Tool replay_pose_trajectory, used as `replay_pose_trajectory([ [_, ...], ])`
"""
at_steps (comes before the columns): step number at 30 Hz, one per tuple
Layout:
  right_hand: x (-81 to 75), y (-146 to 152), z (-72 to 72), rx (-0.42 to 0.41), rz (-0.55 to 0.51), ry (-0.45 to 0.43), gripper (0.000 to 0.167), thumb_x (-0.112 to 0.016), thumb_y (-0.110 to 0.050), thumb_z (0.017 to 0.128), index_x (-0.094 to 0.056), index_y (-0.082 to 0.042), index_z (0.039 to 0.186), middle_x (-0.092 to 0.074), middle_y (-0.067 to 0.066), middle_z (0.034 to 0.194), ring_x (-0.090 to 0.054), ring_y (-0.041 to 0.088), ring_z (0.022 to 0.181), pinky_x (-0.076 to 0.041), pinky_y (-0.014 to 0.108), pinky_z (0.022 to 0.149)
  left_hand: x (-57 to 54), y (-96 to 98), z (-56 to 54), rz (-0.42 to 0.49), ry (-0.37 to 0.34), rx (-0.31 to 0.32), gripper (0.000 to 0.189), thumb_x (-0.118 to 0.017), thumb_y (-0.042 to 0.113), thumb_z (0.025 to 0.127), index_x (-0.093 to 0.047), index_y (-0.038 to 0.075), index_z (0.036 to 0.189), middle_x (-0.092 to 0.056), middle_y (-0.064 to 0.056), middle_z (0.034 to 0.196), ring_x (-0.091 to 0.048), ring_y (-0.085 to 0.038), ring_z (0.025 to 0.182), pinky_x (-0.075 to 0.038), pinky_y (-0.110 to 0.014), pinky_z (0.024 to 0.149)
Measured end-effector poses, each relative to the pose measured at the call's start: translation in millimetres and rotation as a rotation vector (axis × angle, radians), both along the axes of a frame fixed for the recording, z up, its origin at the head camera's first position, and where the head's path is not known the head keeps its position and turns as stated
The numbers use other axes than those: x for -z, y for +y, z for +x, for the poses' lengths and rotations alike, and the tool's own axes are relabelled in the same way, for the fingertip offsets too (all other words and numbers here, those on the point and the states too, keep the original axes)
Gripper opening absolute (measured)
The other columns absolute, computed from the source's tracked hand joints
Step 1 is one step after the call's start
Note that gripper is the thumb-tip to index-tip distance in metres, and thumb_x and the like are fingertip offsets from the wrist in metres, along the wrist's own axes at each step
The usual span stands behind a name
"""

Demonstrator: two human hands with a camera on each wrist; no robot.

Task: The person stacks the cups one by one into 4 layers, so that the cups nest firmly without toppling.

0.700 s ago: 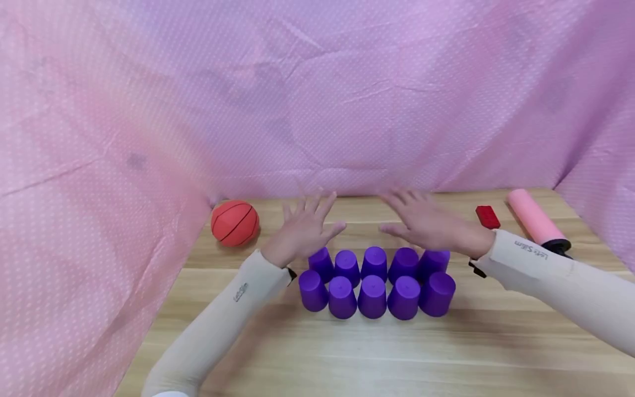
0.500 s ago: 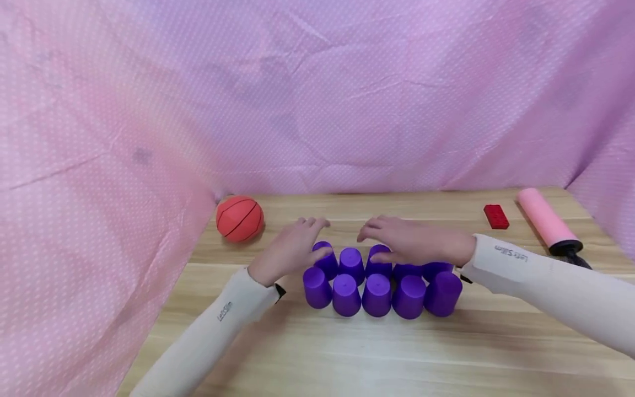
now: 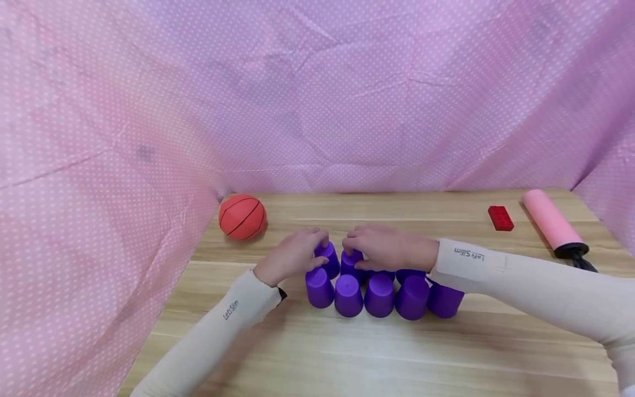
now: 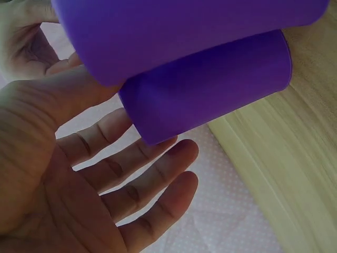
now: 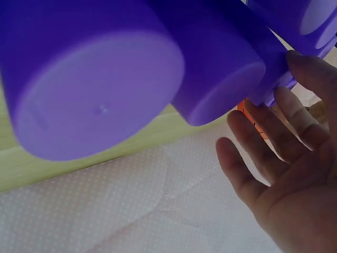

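Centrally placed: purple cups [image 3: 380, 296], upside down, two rows, five in front, the rear row partly hidden. Left-hand grip [image 3: 292, 256]: closer in than half a second ago, at the leftmost rear cup [image 3: 331, 266]. Right-hand grip [image 3: 382, 248]: shifted leftward since, from the third rear cup to the second rear cup [image 3: 349, 271]. Outer fingers of both spread; whether either pinches cannot be told. Worktop [image 3: 397, 358]: pale wood grain. Far left, one orange ball [image 3: 242, 216], black-lined; far right, one red block [image 3: 501, 218] and one pink cylinder [image 3: 548, 219], black-ended. Surround: dotted pink-lilac sheeting [image 3: 347, 99], creased.
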State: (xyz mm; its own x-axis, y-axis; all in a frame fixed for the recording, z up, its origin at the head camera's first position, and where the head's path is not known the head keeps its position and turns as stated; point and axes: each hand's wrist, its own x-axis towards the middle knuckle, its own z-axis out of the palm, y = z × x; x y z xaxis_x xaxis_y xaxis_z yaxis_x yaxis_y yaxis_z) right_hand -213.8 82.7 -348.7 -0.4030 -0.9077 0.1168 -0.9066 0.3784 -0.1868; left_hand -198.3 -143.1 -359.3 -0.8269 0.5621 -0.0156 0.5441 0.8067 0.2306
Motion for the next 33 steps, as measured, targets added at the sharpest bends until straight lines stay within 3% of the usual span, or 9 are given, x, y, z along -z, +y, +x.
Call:
replay_pose_trajectory([
  [4,-7.1,8.2,-6.6,0.037,-0.080,0.069,0.024,-0.078,-0.019,0.074,-0.061,-0.011,0.090,-0.059,-0.001,0.086,-0.056,0.016,0.078,-0.048,0.034,0.069,-2.3,-1.1,-9.9,0.043,0.022,-0.027,0.023,-0.073,0.020,0.083,-0.054,0.014,0.094,-0.054,0.003,0.085,-0.052,-0.012,0.072,-0.045,-0.026,0.060],
  [9,-20.6,24.5,-30.1,0.152,-0.175,0.108,0.022,-0.078,-0.018,0.073,-0.062,-0.010,0.086,-0.058,0.000,0.082,-0.055,0.016,0.074,-0.047,0.034,0.066,-8.6,6.3,-38.1,0.121,0.090,-0.078,0.023,-0.072,0.020,0.083,-0.055,0.010,0.095,-0.054,0.000,0.089,-0.053,-0.015,0.076,-0.046,-0.028,0.062],
  [15,-18.2,40.4,-70.5,0.282,-0.199,0.068,0.019,-0.079,-0.015,0.073,-0.065,-0.006,0.082,-0.063,0.003,0.077,-0.057,0.019,0.070,-0.047,0.036,0.065,-6.9,23.2,-81.4,0.164,0.124,-0.070,0.025,-0.071,0.022,0.085,-0.057,0.008,0.101,-0.057,-0.004,0.094,-0.055,-0.018,0.085,-0.048,-0.031,0.071],
  [20,-10.0,45.7,-96.6,0.360,-0.149,-0.020,0.018,-0.077,-0.012,0.075,-0.065,-0.002,0.084,-0.064,0.009,0.079,-0.058,0.022,0.073,-0.048,0.038,0.068,-2.5,36.5,-110.4,0.150,0.084,-0.075,0.027,-0.070,0.022,0.086,-0.057,0.008,0.104,-0.057,-0.004,0.098,-0.055,-0.019,0.090,-0.047,-0.031,0.077],
  [25,-4.9,42.5,-111.9,0.417,-0.097,-0.085,0.019,-0.074,-0.012,0.078,-0.065,0.000,0.088,-0.065,0.013,0.083,-0.058,0.024,0.075,-0.048,0.039,0.069,3.7,40.7,-125.3,0.118,0.055,-0.101,0.030,-0.071,0.023,0.085,-0.058,0.007,0.107,-0.058,-0.004,0.101,-0.054,-0.021,0.095,-0.046,-0.034,0.082],
  [33,3.8,36.5,-124.7,0.455,-0.067,-0.093,0.019,-0.075,-0.013,0.078,-0.064,-0.002,0.090,-0.065,0.011,0.085,-0.060,0.025,0.078,-0.049,0.040,0.072,13.1,41.1,-134.2,0.141,0.034,-0.115,0.027,-0.071,0.020,0.085,-0.058,0.007,0.105,-0.058,-0.005,0.100,-0.056,-0.021,0.094,-0.048,-0.032,0.081],
])
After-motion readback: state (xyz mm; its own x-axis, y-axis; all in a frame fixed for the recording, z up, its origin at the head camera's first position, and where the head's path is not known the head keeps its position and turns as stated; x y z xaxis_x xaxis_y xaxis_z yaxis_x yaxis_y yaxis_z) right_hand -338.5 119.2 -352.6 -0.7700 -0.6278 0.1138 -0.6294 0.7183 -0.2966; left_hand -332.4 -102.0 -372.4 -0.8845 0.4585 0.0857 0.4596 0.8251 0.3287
